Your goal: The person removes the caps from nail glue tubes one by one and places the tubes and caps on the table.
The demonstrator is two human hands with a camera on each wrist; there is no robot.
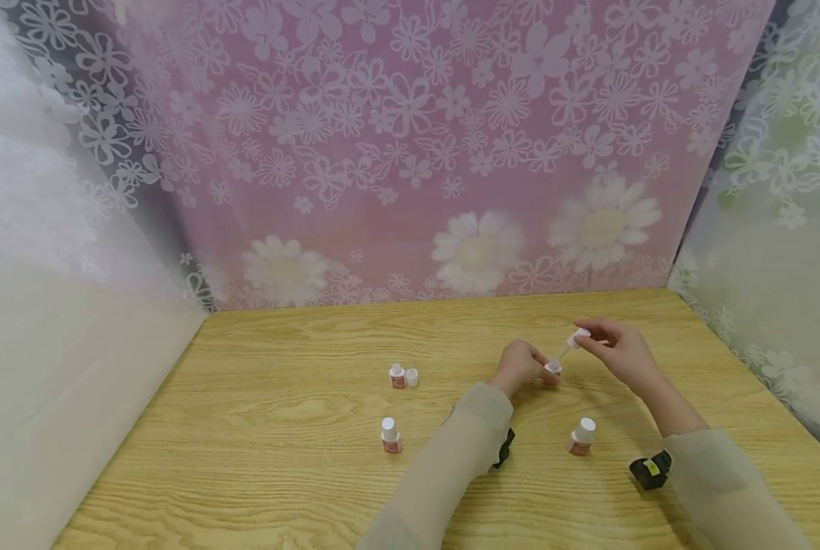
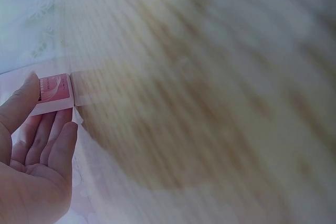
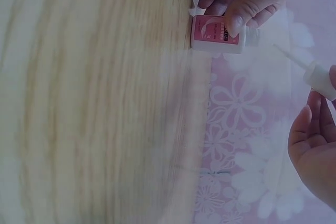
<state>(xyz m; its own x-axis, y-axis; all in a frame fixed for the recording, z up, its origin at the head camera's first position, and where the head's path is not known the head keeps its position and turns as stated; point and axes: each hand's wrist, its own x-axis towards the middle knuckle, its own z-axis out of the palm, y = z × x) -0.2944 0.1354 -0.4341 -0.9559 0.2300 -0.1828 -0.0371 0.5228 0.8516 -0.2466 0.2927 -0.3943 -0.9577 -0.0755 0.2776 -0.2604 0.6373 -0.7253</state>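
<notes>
My left hand (image 1: 520, 363) grips a small white bottle (image 3: 218, 32) with a pink-red label, thumb on one face; its neck is uncapped. In the left wrist view the label (image 2: 54, 88) shows beside the thumb. Up and to the right, my right hand (image 1: 621, 357) pinches a white cap (image 3: 320, 81) with a thin applicator stem (image 3: 289, 55) pointing at the neck. In the right wrist view a small gap separates the stem's tip from the neck. The bottle's base is at the wooden table (image 1: 279, 428).
Left of the hands stands an uncapped bottle (image 1: 399, 379), its cap (image 1: 413, 378) upside down beside it with the stem up. Nearer are two capped bottles, one left (image 1: 391, 437) and one right (image 1: 581, 438). Flowered curtains (image 1: 410, 153) border the table.
</notes>
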